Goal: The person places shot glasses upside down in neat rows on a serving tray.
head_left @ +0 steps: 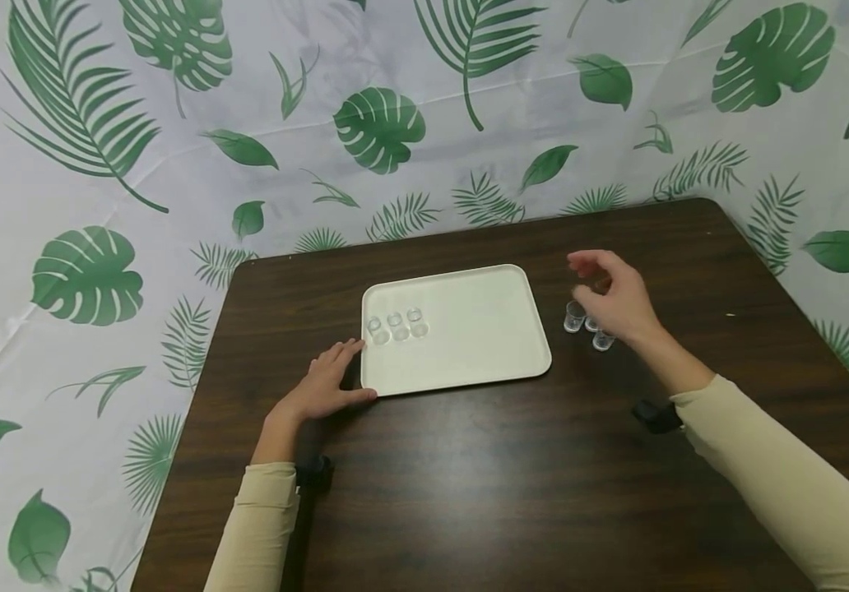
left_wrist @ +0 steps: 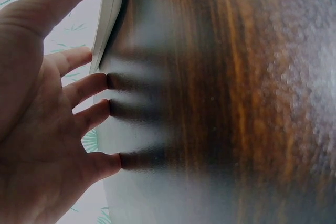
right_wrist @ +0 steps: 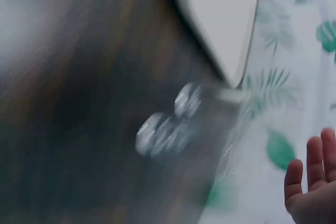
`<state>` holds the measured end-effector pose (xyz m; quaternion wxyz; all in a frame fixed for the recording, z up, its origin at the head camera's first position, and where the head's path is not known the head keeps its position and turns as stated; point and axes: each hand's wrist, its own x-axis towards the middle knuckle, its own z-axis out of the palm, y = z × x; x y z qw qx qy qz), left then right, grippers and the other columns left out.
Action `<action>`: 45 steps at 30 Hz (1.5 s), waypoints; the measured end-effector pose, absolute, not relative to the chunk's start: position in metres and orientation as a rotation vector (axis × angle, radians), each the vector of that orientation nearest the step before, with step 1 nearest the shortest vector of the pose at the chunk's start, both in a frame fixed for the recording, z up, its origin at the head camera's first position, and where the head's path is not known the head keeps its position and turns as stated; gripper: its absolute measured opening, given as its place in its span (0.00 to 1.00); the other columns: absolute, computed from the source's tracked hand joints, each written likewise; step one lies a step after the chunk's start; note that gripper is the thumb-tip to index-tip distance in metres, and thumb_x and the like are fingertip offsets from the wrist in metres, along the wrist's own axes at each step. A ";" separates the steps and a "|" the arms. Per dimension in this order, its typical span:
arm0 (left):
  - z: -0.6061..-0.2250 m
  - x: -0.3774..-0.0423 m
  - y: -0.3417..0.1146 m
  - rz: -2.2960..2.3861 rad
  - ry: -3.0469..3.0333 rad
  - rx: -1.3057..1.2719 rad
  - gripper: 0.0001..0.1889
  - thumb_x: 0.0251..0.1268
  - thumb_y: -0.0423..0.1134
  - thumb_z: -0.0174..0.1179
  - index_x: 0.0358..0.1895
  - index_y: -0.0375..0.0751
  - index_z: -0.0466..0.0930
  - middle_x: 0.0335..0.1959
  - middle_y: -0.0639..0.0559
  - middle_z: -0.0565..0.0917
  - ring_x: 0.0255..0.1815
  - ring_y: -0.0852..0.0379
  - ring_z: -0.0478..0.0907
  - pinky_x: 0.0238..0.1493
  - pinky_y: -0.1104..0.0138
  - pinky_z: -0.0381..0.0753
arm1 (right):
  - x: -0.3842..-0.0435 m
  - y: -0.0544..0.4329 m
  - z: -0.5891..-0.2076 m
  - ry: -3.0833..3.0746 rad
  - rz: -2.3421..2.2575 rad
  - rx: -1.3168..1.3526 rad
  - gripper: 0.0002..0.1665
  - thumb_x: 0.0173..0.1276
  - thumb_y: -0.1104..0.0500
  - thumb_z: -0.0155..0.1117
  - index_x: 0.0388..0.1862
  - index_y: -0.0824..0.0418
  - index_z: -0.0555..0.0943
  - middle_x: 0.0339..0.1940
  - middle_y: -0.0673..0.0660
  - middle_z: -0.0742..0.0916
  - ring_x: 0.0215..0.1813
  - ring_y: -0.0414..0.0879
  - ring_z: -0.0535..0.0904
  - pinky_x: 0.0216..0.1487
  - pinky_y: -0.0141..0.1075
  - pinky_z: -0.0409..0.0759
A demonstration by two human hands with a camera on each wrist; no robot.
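A cream tray [head_left: 472,337] lies on the table. Three small clear glasses stand in a row at its left side, the middle glass [head_left: 395,321] among them. At the tray's left edge is my left hand [head_left: 321,385], its fingers spread and fingertips down on the table; the thumb lies by the near left corner. In the left wrist view the tray rim [left_wrist: 110,14] passes beside that thumb. My right hand [head_left: 620,302] hovers with fingers loosely curved, nothing visible in them, above a cluster of clear glasses [head_left: 574,317]. The right wrist view shows these glasses [right_wrist: 152,135] blurred, away from the fingers.
The dark wood table [head_left: 424,493] stretches in front of the tray and to both sides. Behind it hangs a white cloth [head_left: 291,181] printed with green leaves. A dark wrist band [head_left: 657,417] sits below the right sleeve, another band [head_left: 315,471] by the left.
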<state>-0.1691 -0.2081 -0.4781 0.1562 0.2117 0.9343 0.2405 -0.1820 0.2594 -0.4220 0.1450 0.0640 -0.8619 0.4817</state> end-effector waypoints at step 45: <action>-0.479 -0.168 -0.209 0.690 2.676 0.608 0.52 0.58 0.64 0.65 0.79 0.45 0.50 0.77 0.40 0.53 0.76 0.34 0.48 0.68 0.35 0.43 | -0.137 0.314 -0.483 -2.969 1.127 -0.063 0.23 0.62 0.51 0.74 0.49 0.65 0.81 0.37 0.61 0.84 0.40 0.54 0.79 0.37 0.40 0.72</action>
